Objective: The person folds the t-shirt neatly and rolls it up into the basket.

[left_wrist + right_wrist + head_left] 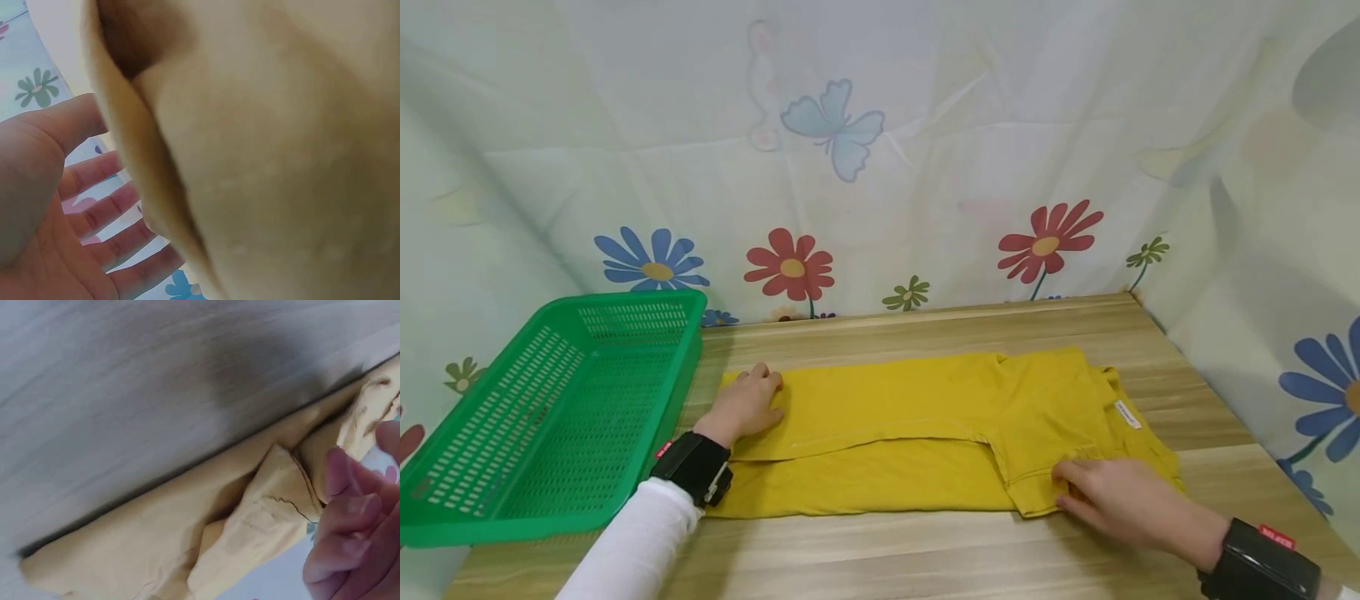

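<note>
A yellow short-sleeved shirt lies folded lengthwise on the table in the head view, its collar end with a white label to the right. My left hand rests on the hem end at the left. In the left wrist view its spread fingers are beside a fold of the cloth. At the lower right, my right hand touches the sleeve. Its fingers are loosely bent in the right wrist view, the thumb apart from them, with no cloth visibly pinched.
A green plastic basket with slotted sides stands on the left of the wooden table. Bare wood shows in front of the shirt and behind it. A flower-printed curtain hangs along the back and sides.
</note>
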`<state>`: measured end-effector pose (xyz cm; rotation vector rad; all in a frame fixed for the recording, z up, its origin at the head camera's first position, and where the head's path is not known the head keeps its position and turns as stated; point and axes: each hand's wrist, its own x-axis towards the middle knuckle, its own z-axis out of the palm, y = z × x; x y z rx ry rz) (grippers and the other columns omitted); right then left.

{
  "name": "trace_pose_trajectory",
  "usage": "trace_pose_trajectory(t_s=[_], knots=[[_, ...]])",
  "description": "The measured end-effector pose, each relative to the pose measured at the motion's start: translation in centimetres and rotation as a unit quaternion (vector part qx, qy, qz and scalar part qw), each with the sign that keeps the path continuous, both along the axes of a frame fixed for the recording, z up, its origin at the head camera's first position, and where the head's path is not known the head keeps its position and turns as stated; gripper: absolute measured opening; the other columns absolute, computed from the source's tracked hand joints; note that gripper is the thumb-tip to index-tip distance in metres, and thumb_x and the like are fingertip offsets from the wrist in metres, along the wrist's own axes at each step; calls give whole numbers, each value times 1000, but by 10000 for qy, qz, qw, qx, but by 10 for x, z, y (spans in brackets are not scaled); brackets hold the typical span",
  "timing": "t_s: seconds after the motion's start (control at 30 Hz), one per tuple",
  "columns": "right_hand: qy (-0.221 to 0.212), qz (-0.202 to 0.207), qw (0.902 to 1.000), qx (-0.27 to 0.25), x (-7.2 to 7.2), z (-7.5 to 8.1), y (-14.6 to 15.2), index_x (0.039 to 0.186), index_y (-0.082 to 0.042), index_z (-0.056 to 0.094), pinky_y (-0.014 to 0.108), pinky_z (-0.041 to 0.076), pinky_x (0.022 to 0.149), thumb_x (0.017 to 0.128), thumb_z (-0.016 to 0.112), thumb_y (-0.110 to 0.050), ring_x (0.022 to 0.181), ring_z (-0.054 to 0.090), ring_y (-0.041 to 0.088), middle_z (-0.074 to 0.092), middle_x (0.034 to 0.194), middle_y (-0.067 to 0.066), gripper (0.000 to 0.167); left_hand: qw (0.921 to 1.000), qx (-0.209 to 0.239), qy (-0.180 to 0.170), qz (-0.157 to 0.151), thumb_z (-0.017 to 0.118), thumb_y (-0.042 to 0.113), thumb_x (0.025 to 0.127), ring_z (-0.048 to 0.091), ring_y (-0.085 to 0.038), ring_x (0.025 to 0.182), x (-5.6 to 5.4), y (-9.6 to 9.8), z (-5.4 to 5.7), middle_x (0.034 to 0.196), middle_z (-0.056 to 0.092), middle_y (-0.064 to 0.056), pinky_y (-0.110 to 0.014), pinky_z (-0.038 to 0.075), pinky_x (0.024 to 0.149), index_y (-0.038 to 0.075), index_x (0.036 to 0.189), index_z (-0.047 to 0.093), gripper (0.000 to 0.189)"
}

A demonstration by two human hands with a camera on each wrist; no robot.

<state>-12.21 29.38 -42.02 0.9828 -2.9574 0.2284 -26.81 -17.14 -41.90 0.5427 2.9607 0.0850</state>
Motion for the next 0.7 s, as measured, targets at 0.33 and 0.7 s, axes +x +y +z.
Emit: trace_pose_trajectory(t_s=[0.33, 0.7], knots=[[-470, -697, 9960, 304, 17, -2, 16, 80, -24, 59, 17, 29, 43, 84, 69, -32, 48, 31, -5, 43, 59, -19, 14, 10000, 21, 21, 78, 70, 24, 84, 51, -32, 86, 1, -1, 0, 108, 50, -18, -46, 49, 77, 2, 113, 58, 38], [-123, -630, 9979, -102, -8, 13, 18, 82, -23, 59, 17, 31, 45, 84, 69, -22, 52, 33, -7, 44, 62, -19, 10, 10000, -10, -35, 47, 70, 25, 84, 51, -31, 86, -1, 0, -1, 108, 51, -17, -46, 50, 76, 2, 112, 58, 37]])
